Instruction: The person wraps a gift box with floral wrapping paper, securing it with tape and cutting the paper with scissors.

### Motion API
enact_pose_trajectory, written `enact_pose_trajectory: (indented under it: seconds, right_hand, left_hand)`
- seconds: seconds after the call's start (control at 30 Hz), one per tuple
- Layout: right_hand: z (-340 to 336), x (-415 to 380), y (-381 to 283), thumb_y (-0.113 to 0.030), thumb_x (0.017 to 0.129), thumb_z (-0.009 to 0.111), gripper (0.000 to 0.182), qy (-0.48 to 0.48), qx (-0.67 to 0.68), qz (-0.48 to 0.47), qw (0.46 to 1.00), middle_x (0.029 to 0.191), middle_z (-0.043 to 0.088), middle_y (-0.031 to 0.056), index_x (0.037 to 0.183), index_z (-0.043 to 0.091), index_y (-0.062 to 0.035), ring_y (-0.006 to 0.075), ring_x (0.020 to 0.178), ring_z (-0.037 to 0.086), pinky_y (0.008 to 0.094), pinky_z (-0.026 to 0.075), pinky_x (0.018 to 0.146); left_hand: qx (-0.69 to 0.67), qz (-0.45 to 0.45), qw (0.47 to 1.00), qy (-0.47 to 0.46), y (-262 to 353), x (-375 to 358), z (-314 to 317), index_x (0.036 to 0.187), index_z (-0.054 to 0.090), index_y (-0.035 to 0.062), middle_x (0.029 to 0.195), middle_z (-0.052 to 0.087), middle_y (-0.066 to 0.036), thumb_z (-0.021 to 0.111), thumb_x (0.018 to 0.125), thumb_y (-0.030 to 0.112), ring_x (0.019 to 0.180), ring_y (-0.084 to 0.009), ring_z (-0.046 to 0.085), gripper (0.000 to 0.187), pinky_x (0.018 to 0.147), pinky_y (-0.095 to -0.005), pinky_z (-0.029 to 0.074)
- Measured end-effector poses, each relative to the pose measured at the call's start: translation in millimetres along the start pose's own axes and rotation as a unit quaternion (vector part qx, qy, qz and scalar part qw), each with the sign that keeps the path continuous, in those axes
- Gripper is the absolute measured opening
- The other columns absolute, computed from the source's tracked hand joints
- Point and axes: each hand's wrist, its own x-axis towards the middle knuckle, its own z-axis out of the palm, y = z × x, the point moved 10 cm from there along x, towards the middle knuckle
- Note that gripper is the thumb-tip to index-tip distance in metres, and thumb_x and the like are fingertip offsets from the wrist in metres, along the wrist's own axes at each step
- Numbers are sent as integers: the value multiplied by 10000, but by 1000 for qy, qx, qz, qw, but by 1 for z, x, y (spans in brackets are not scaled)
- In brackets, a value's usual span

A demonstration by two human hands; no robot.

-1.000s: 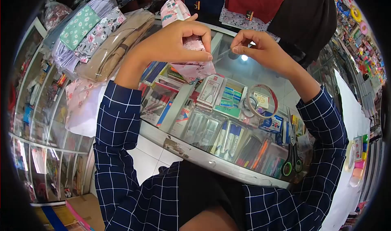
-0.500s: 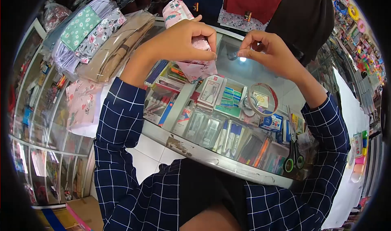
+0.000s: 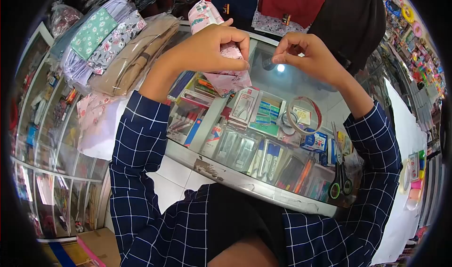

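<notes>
My left hand (image 3: pixel 214 48) is wrapped round a package in pink floral paper (image 3: pixel 228 83), which stretches from the back edge of the glass counter (image 3: pixel 214 121) toward its middle. To the right, above the glass, my right hand (image 3: pixel 301 55) has its thumb and index finger pinched together. A small clear piece seems to show at those fingertips, too faint to make out. Below my right hand, a roll of clear tape (image 3: pixel 317 115) sits on the counter. Scissors with black and green handles (image 3: pixel 340 173) lie near the counter's right front part.
Wrapped fabrics (image 3: pixel 101 41) are stacked at the left beside pink floral paper (image 3: pixel 96 121). Pens and small boxes show under the glass. Dark and red cloths (image 3: pixel 292 5) hang at the back. White paper (image 3: pixel 400 173) lies at the right.
My right hand has shifted very slightly up and to the left, its fingers still pinched. My left hand and the package have hardly moved.
</notes>
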Motion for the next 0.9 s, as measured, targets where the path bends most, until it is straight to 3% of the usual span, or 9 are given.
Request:
enact_pose_trajectory:
  seconds: [0.23, 0.43, 0.53, 0.63, 0.73, 0.9]
  right_hand:
    - [10, 17, 6, -168, 847, 692, 105, -6, 28, -19, 999, 756, 628, -32, 867, 696, -65, 37, 702, 524, 221, 394, 602]
    - [28, 41, 1, -188, 848, 690, 117, -48, 45, -44, 997, 784, 636, -31, 879, 685, -75, 45, 707, 524, 225, 395, 600]
    - [37, 52, -1, -220, 824, 714, 155, -69, 42, -48, 996, 791, 631, -31, 873, 677, -77, 55, 719, 521, 233, 402, 604]
    - [44, 58, -5, -247, 768, 773, 231, -78, 50, -52, 994, 811, 605, -31, 869, 653, -78, 61, 742, 513, 231, 412, 622]
    - [50, 60, -11, -241, 708, 831, 317, -86, 11, -41, 995, 851, 563, -40, 875, 610, -87, 59, 774, 509, 220, 428, 656]
    - [59, 67, -4, -277, 639, 874, 405, -62, 12, -9, 998, 844, 555, -29, 824, 569, -85, 83, 781, 521, 248, 442, 650]
  left_hand:
    - [5, 34, 999, -7, 4, -5, -4, 720, 585, 93, 705, 591, 43, 679, 744, 191, 692, -101, 576, 138, 1162, -478, 106]
    - [-76, 22, 997, -22, -1, -13, -11, 728, 597, 75, 699, 559, 54, 675, 802, 132, 680, -60, 536, 122, 1160, -425, 96]
    - [-83, 37, 996, -25, -4, -14, -15, 716, 610, 55, 684, 513, 42, 667, 825, 128, 688, -67, 496, 143, 1060, -351, 299]
    - [-121, 31, 992, 3, -8, -18, -24, 677, 613, 24, 680, 481, 25, 661, 826, 122, 713, -77, 464, 185, 813, -262, 401]
    - [-167, -3, 986, 13, -16, -21, -26, 644, 610, -4, 698, 479, 9, 656, 826, 123, 742, -85, 458, 227, 652, -236, 350]
    - [-149, 27, 989, 9, -14, -21, -28, 624, 602, -7, 712, 485, 5, 650, 834, 127, 730, -91, 462, 253, 671, -243, 360]
